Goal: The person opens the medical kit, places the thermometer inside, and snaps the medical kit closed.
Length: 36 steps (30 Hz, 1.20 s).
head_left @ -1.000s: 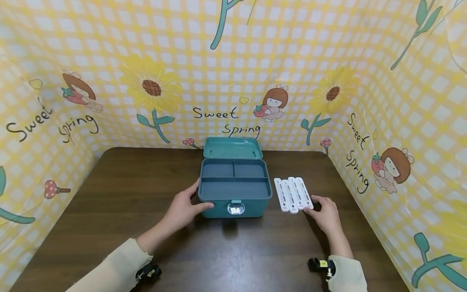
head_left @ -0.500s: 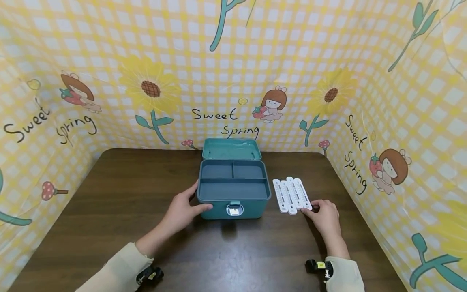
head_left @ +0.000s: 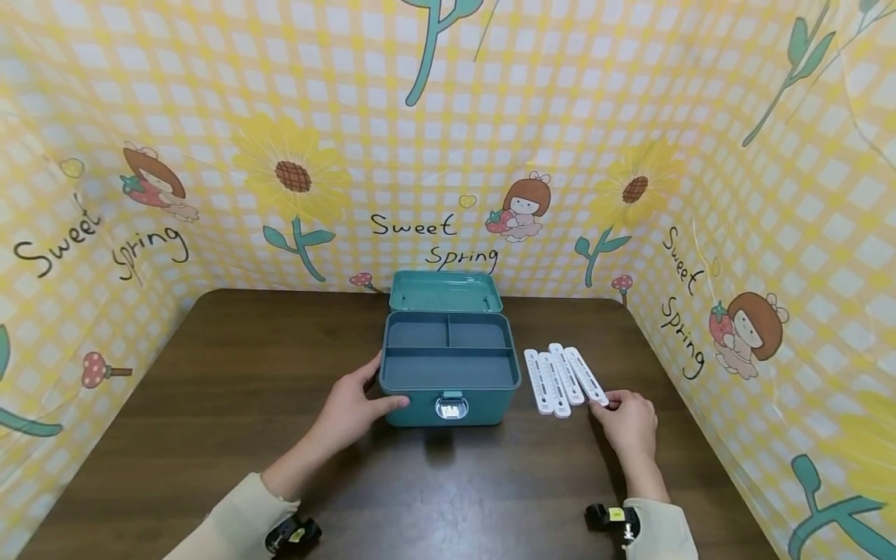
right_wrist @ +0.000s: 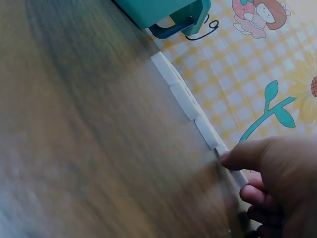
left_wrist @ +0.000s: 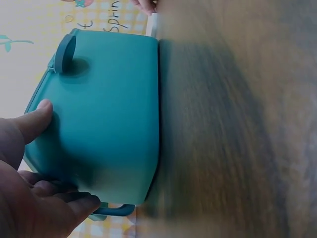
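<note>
A teal storage box [head_left: 483, 406] stands on the table with its lid [head_left: 446, 292] tipped back. Inside sits a grey-blue tray [head_left: 448, 369] with 3 compartments. My left hand [head_left: 350, 406] holds the box's left front corner, thumb on the front and fingers along the side. To the right of the box, several flat white strips [head_left: 540, 383] with small dark print lie side by side. My right hand [head_left: 628, 426] pinches the near end of the rightmost strip [head_left: 585, 375], which lies at a slant. In the right wrist view, its thumb and fingertips grip that strip [right_wrist: 238, 176] at the end.
The dark wooden table [head_left: 266, 350] reaches back to a yellow-checked cloth wall [head_left: 392, 155] printed with flowers, which also encloses both sides. A metal clasp [head_left: 451, 406] hangs on the box's front. A folded carry handle [right_wrist: 171, 29] shows at the box's side.
The rightmost white strip has swung its near end to the right, apart from the others, with my right hand. My left hand stays on the box.
</note>
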Tool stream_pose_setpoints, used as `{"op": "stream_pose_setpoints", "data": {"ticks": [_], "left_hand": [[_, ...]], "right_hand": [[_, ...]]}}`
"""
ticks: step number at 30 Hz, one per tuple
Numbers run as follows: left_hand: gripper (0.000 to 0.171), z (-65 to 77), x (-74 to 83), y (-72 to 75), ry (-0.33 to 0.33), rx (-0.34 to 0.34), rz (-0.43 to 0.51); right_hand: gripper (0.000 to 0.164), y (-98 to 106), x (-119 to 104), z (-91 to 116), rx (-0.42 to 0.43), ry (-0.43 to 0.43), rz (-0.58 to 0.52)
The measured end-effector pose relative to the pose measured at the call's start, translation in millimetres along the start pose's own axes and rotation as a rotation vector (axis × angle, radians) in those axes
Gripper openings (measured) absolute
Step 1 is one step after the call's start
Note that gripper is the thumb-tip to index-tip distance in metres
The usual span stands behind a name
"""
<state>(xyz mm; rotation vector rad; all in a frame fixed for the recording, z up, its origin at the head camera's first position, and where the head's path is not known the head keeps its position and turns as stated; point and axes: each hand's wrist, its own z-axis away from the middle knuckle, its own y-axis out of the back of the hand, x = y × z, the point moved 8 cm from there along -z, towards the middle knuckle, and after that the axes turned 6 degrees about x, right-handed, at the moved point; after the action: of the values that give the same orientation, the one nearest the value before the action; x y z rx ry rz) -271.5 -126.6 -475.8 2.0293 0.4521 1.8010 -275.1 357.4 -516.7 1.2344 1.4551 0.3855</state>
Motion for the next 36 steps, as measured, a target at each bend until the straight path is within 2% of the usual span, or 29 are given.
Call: {"op": "stream_pose_setpoints", "data": {"ticks": [8,18,26,31,36], "left_hand": [[0.104,-0.1,1.3,0.5,0.000,0.002,0.006],[0.100,2.8,-1.9,1.3,0.013,0.039,0.026],[0.097,1.5,-2.4,3.2,0.002,0.055,0.034],[0.097,1.8,-2.7,2.6,0.005,0.058,0.035],[0.099,1.2,-1.8,2.9,0.016,0.047,0.023]], "right_hand": [[0.030,4.9,4.8,-0.9,0.069,-0.033,-0.023],[0.032,14.7,3.4,-2.6,0.093,-0.037,-0.101],[0.034,25.6,4.0,-15.7,0.106,-0.055,-0.173],[0.034,35.6,-6.2,-27.1,0.110,-0.002,-0.219],[0.032,43.3,-25.9,-38.0,0.094,0.114,-0.261]]}}
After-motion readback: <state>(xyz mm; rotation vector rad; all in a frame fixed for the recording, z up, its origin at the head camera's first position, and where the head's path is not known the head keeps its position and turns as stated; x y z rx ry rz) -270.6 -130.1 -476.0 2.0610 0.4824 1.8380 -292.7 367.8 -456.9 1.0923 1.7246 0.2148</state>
